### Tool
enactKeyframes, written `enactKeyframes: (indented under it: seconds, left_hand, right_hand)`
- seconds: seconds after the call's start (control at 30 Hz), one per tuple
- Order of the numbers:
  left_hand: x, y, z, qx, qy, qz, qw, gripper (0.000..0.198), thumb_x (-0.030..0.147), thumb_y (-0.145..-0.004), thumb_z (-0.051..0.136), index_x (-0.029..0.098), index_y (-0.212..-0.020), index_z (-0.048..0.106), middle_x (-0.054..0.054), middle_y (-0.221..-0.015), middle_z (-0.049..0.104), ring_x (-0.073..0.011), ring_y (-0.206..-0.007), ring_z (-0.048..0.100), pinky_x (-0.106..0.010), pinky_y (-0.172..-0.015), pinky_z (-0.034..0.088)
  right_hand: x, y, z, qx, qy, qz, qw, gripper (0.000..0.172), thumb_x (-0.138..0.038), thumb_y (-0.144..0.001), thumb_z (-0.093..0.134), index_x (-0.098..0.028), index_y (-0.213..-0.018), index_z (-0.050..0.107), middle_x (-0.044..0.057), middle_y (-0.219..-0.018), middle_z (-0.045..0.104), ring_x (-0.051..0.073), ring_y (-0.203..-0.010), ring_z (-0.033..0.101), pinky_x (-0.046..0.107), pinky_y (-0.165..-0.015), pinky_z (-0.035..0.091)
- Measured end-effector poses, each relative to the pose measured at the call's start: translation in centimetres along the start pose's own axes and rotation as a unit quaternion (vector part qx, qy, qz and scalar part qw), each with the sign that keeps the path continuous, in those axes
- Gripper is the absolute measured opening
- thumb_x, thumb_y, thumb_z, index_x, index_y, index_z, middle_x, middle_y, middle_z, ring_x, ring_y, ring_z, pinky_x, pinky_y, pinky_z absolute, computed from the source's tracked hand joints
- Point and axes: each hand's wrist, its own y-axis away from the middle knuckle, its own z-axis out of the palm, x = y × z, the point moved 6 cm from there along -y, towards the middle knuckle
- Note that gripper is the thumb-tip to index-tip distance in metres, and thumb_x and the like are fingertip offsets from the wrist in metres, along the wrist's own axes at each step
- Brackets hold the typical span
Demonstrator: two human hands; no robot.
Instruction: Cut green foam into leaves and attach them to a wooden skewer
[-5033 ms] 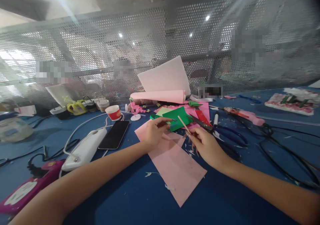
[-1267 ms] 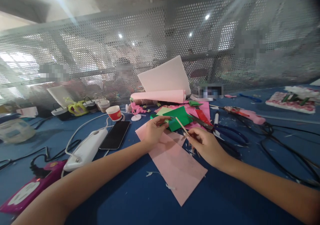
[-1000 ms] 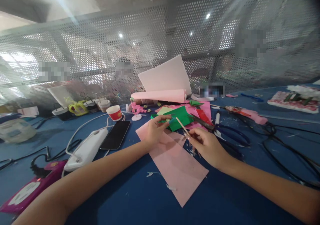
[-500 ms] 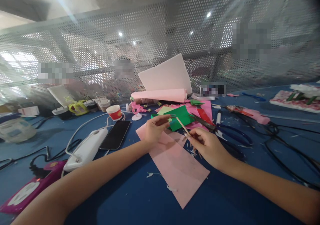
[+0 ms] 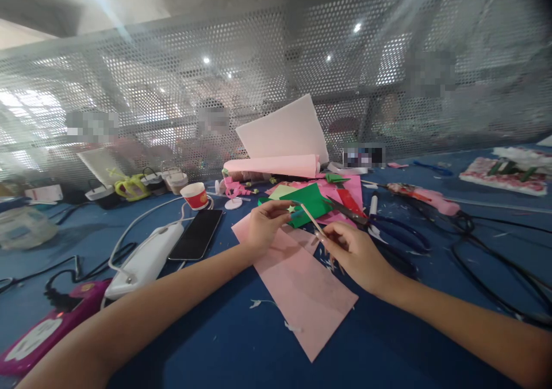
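My left hand (image 5: 268, 226) is closed in a pinch, with a small pale green star-shaped piece (image 5: 291, 209) at its fingertips. In my right hand (image 5: 354, 252) is a thin wooden stick (image 5: 311, 216), gripped between thumb and fingers and slanting up toward the star. The stick's tip is close to the star but apart from it. Beneath both hands lies a pink sheet (image 5: 308, 297) on the blue table. Just behind the fingers sits a green sheet (image 5: 308, 202), with scissors (image 5: 347, 209) to its right.
A black phone (image 5: 197, 235), a white power strip (image 5: 144, 262) and a red paper cup (image 5: 195, 195) stand to the left. A pink glue gun (image 5: 431, 198) with black cables lies at right. A pink roll (image 5: 271, 166) lies at the back before a perforated metal screen (image 5: 172, 90).
The camera view has shifted slightly, so everything sits a little further left. Both hands keep nearly the same pose, with the star showing a bit more clearly at the left fingertips.
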Motion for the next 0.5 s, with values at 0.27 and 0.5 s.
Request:
enactKeyframes:
  seconds: [0.27, 0.5]
  left_hand:
    - [0.0, 0.0, 0.1, 0.005, 0.017, -0.003, 1.0, 0.027, 0.019, -0.058, 0.079, 0.016, -0.083, 0.07, -0.005, -0.087, 0.073, -0.0149, -0.071, 0.068, -0.024, -0.057, 0.056]
    - [0.4, 0.2, 0.3, 0.001, 0.003, -0.022, 1.0, 0.035, 0.017, -0.062, 0.076, 0.019, -0.096, 0.069, 0.001, -0.077, 0.07, -0.012, -0.06, 0.065, -0.025, -0.056, 0.056]
  right_hand:
    - [-0.7, 0.6, -0.4, 0.033, 0.099, -0.013, 0.995, 0.019, -0.03, -0.085, 0.047, -0.02, -0.07, 0.051, 0.0, -0.059, 0.054, 0.013, -0.052, 0.049, 0.028, -0.052, 0.035]
    - [-0.9, 0.7, -0.2, -0.014, 0.276, 0.009, 0.961, 0.02, -0.022, -0.085, 0.042, -0.022, -0.065, 0.039, 0.002, -0.062, 0.054, 0.015, -0.054, 0.049, 0.03, -0.052, 0.029]
